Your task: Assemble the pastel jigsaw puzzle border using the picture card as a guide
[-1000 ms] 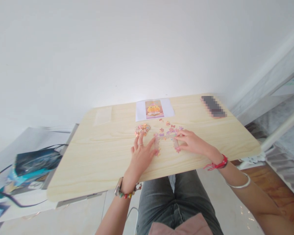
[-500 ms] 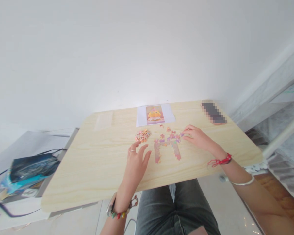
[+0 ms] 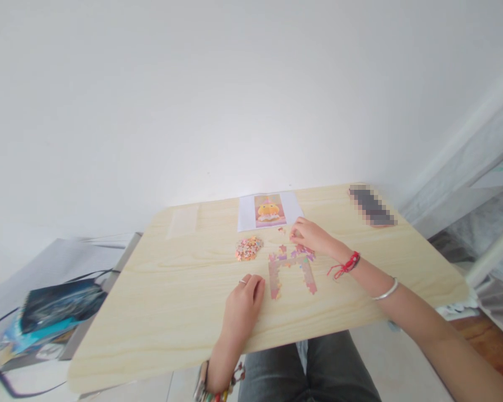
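Note:
A partly joined jigsaw [image 3: 292,271], pink and purple and shaped like an arch, lies mid-table. My left hand [image 3: 243,304] rests on the wooden table [image 3: 171,301] just left of it, fingers loosely extended, holding nothing. My right hand [image 3: 311,237] reaches over the jigsaw's top edge. Its bent fingertips are down among a few loose pieces [image 3: 282,230] below the reference picture [image 3: 269,210] of an orange figure. Whether a piece is pinched there is hidden. A small heap of loose pieces [image 3: 248,248] lies left of the jigsaw.
A pixelated dark phone [image 3: 371,205] lies at the table's far right corner, and a clear plastic sleeve [image 3: 183,220] at the far left. A dark blue bag [image 3: 61,297] with cords sits on a low surface to the left. My grey-trousered legs [image 3: 310,371] are under the near edge.
My right hand has moved left from the jigsaw's right side to the loose pieces below the picture. My left hand has drawn back from the jigsaw toward me. The view has tilted up.

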A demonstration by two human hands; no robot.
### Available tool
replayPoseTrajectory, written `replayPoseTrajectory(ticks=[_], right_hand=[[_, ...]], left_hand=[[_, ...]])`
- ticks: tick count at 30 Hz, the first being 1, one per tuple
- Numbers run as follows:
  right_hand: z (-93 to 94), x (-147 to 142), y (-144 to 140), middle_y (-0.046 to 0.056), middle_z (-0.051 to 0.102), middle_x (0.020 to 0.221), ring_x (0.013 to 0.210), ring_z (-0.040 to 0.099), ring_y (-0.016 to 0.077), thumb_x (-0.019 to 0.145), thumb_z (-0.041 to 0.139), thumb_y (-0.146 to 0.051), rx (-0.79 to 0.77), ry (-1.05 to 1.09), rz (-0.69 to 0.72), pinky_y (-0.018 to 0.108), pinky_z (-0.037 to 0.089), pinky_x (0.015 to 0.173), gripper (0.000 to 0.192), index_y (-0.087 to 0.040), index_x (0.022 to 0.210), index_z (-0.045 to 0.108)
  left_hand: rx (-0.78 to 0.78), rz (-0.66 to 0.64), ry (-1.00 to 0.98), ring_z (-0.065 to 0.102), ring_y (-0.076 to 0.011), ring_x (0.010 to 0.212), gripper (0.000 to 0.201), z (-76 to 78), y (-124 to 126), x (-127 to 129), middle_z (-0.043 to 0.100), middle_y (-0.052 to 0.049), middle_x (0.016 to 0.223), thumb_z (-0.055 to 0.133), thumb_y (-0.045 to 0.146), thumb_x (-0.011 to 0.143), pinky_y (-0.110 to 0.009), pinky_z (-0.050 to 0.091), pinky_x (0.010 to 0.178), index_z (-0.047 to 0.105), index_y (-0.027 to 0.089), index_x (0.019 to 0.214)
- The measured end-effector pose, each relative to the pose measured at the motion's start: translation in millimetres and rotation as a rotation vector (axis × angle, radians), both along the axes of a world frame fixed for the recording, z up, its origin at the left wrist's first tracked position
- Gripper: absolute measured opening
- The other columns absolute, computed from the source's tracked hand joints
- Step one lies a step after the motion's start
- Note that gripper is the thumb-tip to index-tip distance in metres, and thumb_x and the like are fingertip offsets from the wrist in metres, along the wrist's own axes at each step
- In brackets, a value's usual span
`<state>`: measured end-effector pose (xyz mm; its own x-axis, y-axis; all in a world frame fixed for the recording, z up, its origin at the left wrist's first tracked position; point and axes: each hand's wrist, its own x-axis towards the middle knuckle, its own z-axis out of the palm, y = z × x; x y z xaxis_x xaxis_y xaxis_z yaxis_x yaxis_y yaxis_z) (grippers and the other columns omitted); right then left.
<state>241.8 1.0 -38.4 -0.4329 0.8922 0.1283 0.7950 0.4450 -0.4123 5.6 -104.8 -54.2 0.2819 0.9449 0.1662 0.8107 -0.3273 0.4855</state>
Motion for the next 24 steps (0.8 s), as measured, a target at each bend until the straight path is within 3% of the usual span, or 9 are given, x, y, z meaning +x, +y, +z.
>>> replayPoseTrajectory(ticks=[5,10,18,24], right_hand=[[8.8,9,-12,0.005,0.054,0.09,0.083,0.054,0.0158,0.079,0.058,-0.02,0.04,0.075,-0.013,0.028,0.043,0.076,0.006,-0.015,0.082,0.059],[21.3,18,-51,0.004,0.053,0.09,0.084,0.056,0.0157,0.08,0.056,-0.02,0.017,0.147,0.009,0.029,0.045,0.078,0.004,-0.018,0.083,0.058],[10.4,20,-123,0.006,0.056,0.094,0.089,0.056,0.0186,0.079,0.059,-0.019,-0.001,0.131,-0.01,0.034,0.045,0.082,0.009,-0.019,0.088,0.059],[6.8,10,-145,0.006,0.057,0.093,0.088,0.056,0.0185,0.081,0.056,-0.021,0.01,0.092,-0.022,0.034,0.045,0.081,0.01,-0.018,0.09,0.06]], left_hand=[[0.031,0.011,0.009,0.06,-0.0164,0.07,0.025,-2.5,0,1,0.059,-0.003,0.074,0.032,0.026,0.088,-0.027,0.044,0.062,0.054,0.02,0.079],[0.027,0.005,0.006,0.059,-0.0161,0.072,0.025,-3.3,-1,1,0.06,-0.003,0.076,0.032,0.026,0.088,-0.027,0.044,0.064,0.055,0.02,0.081],[0.046,0.009,0.05,0.058,-0.0159,0.071,0.025,-4.2,-2,2,0.059,-0.003,0.076,0.034,0.027,0.089,-0.025,0.041,0.062,0.056,0.02,0.081],[0.053,-0.019,0.066,0.058,-0.0158,0.072,0.026,-3.3,-3,3,0.06,-0.003,0.077,0.033,0.028,0.089,-0.025,0.04,0.062,0.058,0.019,0.082]])
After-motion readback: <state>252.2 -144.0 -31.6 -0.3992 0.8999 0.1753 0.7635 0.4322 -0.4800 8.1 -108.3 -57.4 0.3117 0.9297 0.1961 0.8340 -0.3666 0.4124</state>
